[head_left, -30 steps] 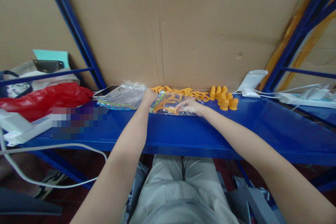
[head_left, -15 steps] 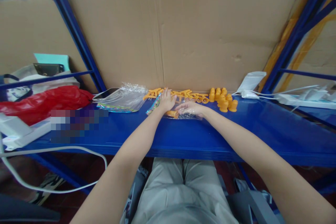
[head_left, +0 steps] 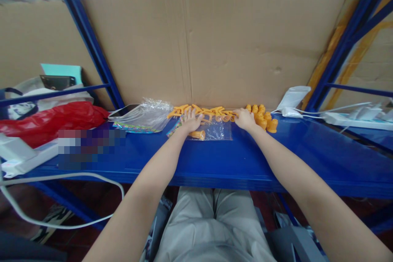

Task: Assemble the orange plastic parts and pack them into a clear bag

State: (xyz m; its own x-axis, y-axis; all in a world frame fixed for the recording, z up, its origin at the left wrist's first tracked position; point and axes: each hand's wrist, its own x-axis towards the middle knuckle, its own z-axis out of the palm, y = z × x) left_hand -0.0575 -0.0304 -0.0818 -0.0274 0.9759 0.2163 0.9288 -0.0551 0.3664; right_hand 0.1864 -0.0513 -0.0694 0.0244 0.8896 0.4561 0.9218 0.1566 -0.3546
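Red bag (head_left: 64, 122): one; power strips (head_left: 346, 118): two; upright orange cups (head_left: 272, 126): perhaps seven.

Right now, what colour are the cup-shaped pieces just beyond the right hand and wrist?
The cup-shaped pieces are yellow-orange, seen best in the head view.

Left hand (head_left: 190, 123) flat and spread, right hand (head_left: 245, 119) turned inward.
From where I stand, the left hand lies palm down, its fingers (head_left: 188, 114) fanned out ahead of the knuckles; just behind, the wrist (head_left: 181, 132) runs almost straight into a bare left forearm (head_left: 159, 168) that slants back and outward. Apart from it on the right, the other hand shows its back, its fingertips pointing across toward the left, too small from here to tell how tightly they curl. Behind those fingertips, the bare right forearm (head_left: 291, 168) angles back and out the opposite way.
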